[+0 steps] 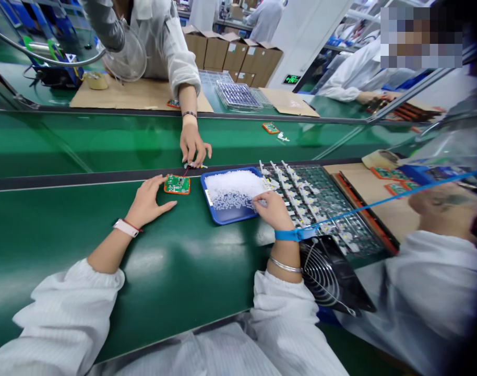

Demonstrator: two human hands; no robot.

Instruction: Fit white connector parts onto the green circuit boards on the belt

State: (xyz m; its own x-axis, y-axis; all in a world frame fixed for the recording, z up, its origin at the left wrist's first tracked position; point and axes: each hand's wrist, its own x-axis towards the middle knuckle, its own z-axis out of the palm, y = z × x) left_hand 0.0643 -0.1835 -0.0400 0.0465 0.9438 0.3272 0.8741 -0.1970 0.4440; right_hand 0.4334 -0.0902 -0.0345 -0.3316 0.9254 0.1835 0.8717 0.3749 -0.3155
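My left hand (147,201) lies on the green work surface with thumb and fingers apart. Its fingertips are beside a small green circuit board (177,184) with an orange edge; whether they touch it I cannot tell. At the right side of a blue tray (219,217), my right hand (273,209) has its thumb and forefinger pinched together. What they may hold is too small to make out. Small white pieces (234,184) lie heaped in the tray. Thin wires run from the board toward a small white part under a co-worker's hand (193,142).
Rows of white parts (301,196) lie on clear trays to the right. A black fan (332,277) with a wire guard stands by my right forearm. A blue wrist cord (359,209) stretches rightward toward another person's arm (445,209). Across the belt (124,138) sit cardboard boxes (234,55).
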